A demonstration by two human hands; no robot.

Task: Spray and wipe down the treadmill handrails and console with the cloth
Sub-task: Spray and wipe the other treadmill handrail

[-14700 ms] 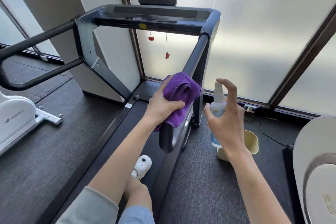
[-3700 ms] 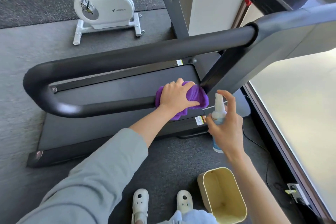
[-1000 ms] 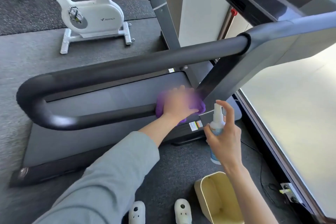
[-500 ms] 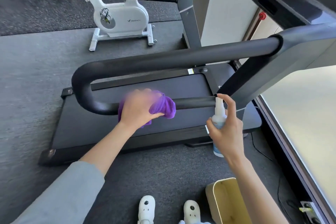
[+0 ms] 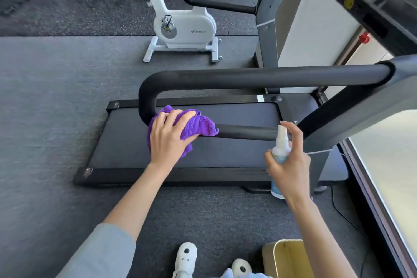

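Head view: left hand (image 5: 168, 140) clamps purple cloth (image 5: 194, 125) around lower handrail (image 5: 246, 132) near its bend. Right hand (image 5: 290, 163) grips spray bottle (image 5: 279, 151), finger over nozzle. Step: wiping rail. Next, likely: spray rail right of the cloth, then wipe there.

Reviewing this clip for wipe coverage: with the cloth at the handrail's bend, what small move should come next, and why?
Probably slide the left hand and purple cloth up around the curved end of the handrail toward the upper bar. The cloth sits at the bottom of the bend, on the lower bar. The right hand holds the spray bottle ready beside the lower bar.
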